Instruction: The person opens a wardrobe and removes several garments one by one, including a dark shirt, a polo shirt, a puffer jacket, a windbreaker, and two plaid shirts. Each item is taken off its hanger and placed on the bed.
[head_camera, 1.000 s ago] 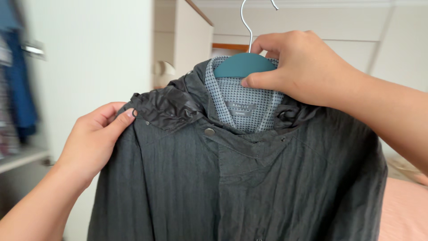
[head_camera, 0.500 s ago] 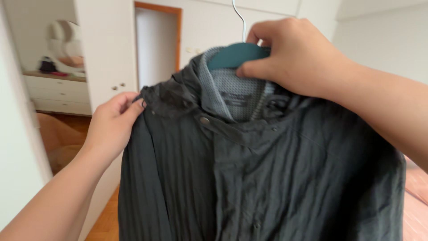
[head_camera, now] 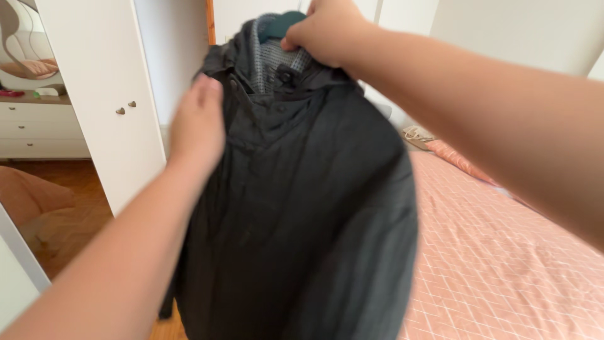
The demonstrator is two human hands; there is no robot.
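Dark grey, finely striped woven cloth makes up the hooded jacket [head_camera: 302,208], which hangs in mid-air in front of the person, above the edge of a bed with a salmon-pink quilted cover [head_camera: 503,264]. A grey-and-white patterned shirt collar [head_camera: 267,60] shows inside its neck, and both garments sit on a teal plastic hanger [head_camera: 281,22], only a sliver of which is visible.

The right hand [head_camera: 327,31] is closed around the top of the hanger and the gathered collar, bearing the whole weight. The left hand [head_camera: 198,123] lies against the jacket's shoulder and front edge; the frame is blurred, so I cannot tell whether its fingers pinch the cloth or merely press flat on it.

By its drape, the jacket looks soft and fairly light, limp rather than stiff, and likely to swing or slide off the hanger if tilted. The surest hold is probably at the hanger's neck, with a second hand steadying one shoulder seam.

Behind stand a white wardrobe door with two small knobs [head_camera: 107,107] and a white chest of drawers [head_camera: 38,129].
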